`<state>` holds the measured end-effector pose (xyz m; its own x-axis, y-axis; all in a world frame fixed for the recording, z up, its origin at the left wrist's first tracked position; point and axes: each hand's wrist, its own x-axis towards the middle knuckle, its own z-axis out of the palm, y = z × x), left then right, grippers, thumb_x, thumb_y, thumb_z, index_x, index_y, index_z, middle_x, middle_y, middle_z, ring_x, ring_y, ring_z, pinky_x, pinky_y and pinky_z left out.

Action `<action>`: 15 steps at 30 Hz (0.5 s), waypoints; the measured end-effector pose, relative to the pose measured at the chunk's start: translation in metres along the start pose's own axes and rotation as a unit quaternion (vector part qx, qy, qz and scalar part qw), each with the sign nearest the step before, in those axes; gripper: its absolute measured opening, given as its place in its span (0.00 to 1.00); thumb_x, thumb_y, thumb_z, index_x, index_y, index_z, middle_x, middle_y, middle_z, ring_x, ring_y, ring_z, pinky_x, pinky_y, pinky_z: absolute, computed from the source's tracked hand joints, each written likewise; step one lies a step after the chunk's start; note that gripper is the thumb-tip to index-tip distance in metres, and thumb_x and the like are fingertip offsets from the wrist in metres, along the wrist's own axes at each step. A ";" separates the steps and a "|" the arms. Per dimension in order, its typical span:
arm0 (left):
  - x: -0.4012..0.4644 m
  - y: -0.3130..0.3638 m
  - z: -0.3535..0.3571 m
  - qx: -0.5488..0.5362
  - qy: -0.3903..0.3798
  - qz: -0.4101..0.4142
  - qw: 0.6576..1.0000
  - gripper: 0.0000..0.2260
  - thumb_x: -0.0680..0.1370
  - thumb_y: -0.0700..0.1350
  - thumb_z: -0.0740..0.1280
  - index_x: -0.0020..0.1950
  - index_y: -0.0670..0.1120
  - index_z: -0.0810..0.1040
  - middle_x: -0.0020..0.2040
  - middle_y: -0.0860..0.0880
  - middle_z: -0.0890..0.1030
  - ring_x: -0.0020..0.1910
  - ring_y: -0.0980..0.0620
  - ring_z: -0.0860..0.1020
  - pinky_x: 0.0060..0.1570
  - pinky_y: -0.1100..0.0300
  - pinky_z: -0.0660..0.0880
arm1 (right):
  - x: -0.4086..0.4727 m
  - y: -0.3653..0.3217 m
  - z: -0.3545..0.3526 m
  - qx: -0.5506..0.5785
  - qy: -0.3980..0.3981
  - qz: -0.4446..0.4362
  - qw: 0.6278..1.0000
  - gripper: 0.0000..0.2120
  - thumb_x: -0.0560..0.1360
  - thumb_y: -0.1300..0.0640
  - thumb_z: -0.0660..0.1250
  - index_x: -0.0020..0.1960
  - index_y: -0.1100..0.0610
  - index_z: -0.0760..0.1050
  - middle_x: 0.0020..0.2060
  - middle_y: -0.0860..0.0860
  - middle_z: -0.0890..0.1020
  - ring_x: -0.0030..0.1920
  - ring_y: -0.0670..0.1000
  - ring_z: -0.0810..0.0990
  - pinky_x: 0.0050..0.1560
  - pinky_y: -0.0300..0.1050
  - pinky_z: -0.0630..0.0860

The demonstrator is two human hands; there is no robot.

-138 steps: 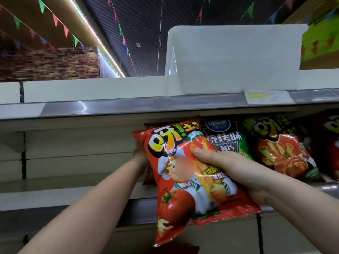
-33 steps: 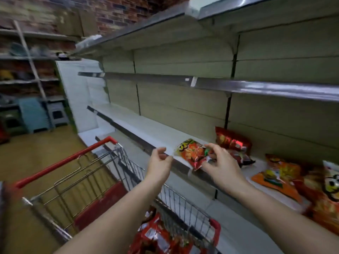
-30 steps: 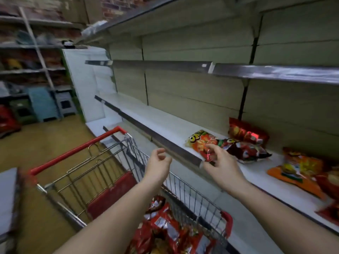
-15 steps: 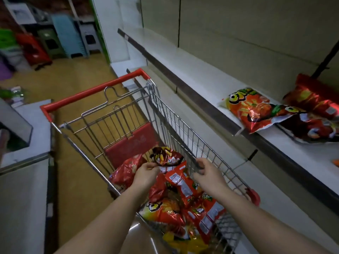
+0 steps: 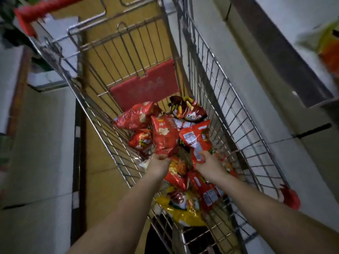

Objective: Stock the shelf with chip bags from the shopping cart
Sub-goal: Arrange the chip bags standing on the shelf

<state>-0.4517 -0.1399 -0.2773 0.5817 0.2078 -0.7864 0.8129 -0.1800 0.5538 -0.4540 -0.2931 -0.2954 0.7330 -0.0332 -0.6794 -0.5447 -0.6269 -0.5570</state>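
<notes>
- Near end of cart (image 5: 236, 114): yellow bag (image 5: 180, 211) lies flat at the bottom, closest to me, untouched.
- Left hand (image 5: 159, 163) is curled round the lower edge of a red bag (image 5: 165, 136). Bag stands up from the fist, long axis pointing away from me, towards the red flap (image 5: 145, 87).
- Right hand (image 5: 208, 163) pinches the near corner of a second bag (image 5: 197, 139), back label up. Its long axis also runs away from me, tilted a bit right.
- The two held bags sit side by side, edges touching or nearly so; I can't tell which.
- Both are lifted partly off the pile (image 5: 176, 171); loose bags lie under and beyond them.
- Shelf (image 5: 286, 57) is on my right, above the cart rim. So I judge the right hand is nearer: its bag goes first, swing up and right.
- Risk as I read it: the corner pinch is weak, and the bag may swing or slip on the lift.
- Far right, on the shelf, a blurred orange bag (image 5: 328, 50).
</notes>
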 end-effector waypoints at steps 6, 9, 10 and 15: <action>0.037 -0.021 0.010 0.034 -0.010 -0.050 0.998 0.15 0.80 0.44 0.62 0.66 0.42 0.72 0.59 0.40 0.78 0.55 0.42 0.77 0.48 0.57 0.69 | 0.027 0.028 0.035 0.021 -0.067 0.050 0.996 0.26 0.75 0.58 0.65 0.71 0.57 0.63 0.64 0.56 0.73 0.62 0.55 0.73 0.52 0.39 0.68; 0.054 -0.022 0.015 0.071 -0.011 -0.057 0.996 0.14 0.80 0.41 0.61 0.66 0.42 0.72 0.45 0.45 0.77 0.40 0.49 0.75 0.37 0.61 0.67 | 0.036 0.040 0.054 0.031 -0.087 0.085 0.992 0.28 0.75 0.56 0.66 0.72 0.56 0.62 0.65 0.56 0.73 0.63 0.56 0.73 0.61 0.45 0.70; 0.059 -0.023 0.017 0.086 -0.010 -0.055 0.995 0.12 0.79 0.41 0.61 0.63 0.43 0.74 0.46 0.43 0.78 0.41 0.47 0.77 0.38 0.60 0.70 | 0.039 0.042 0.060 0.031 -0.089 0.092 0.991 0.28 0.75 0.56 0.66 0.73 0.57 0.61 0.65 0.56 0.73 0.63 0.56 0.72 0.62 0.46 0.70; 0.083 -0.028 0.025 0.099 0.010 -0.079 0.992 0.05 0.77 0.39 0.62 0.51 0.42 0.73 0.54 0.38 0.78 0.54 0.39 0.78 0.59 0.46 0.75 | 0.053 0.045 0.081 0.036 -0.072 0.135 0.987 0.28 0.76 0.52 0.65 0.72 0.58 0.61 0.65 0.58 0.73 0.64 0.59 0.72 0.61 0.48 0.70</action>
<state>-0.4271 -0.1419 -0.3648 0.4488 0.2665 -0.8530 0.8742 -0.3288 0.3572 -0.4728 -0.2601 -0.3951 0.4935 -0.0767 -0.8664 -0.7443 -0.5526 -0.3751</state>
